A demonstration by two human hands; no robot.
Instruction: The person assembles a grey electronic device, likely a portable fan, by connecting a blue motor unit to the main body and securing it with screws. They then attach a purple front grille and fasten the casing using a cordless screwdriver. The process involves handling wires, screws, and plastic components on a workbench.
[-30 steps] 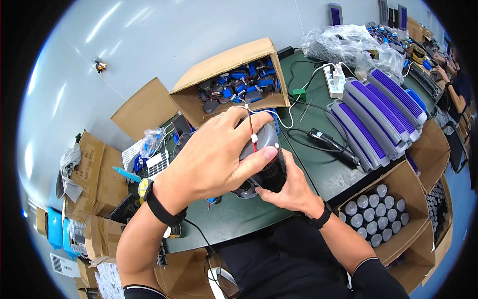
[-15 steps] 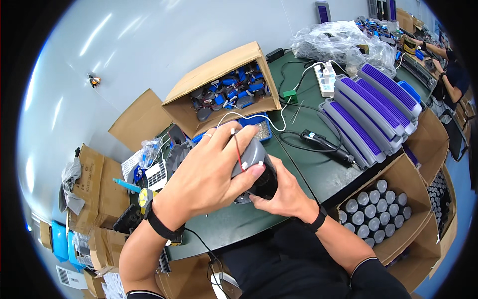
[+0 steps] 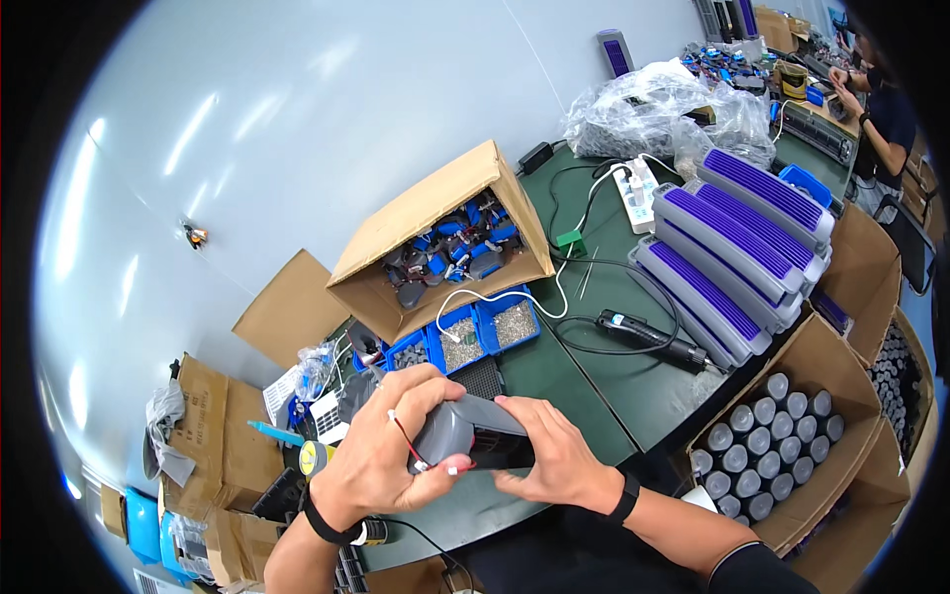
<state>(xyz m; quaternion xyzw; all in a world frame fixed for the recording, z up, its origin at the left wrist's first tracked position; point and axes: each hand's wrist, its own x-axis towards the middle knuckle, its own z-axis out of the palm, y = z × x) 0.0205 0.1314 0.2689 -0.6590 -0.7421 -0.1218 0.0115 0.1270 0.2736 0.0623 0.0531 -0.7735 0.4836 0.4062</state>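
Both hands hold a grey plastic housing (image 3: 445, 436) above the near edge of the table. My left hand (image 3: 391, 445) wraps around its rounded left end. A thin red and black wire (image 3: 404, 436) with small white connectors runs beside the left fingers and thumb. On the other side, my right hand (image 3: 559, 455) grips the housing, fingers on top and thumb below. Its dark hollow inside faces partly toward me, and the details in there are too dark to make out. Beyond the hands stand blue bins (image 3: 482, 310) of small metal parts.
A tipped cardboard box (image 3: 416, 233) holds blue and grey parts. To the right lie a corded electric screwdriver (image 3: 658, 342), stacked grey-and-purple units (image 3: 727, 262) and a white power strip (image 3: 636, 193). An open carton (image 3: 841, 426) of cylinders stands at the lower right. Another person (image 3: 881, 129) works far right.
Both hands have drawn the housing lower and nearer to me, turning it so its hollow shows more. My right fingers now lie over its top edge. The blue bins have come into fuller view.
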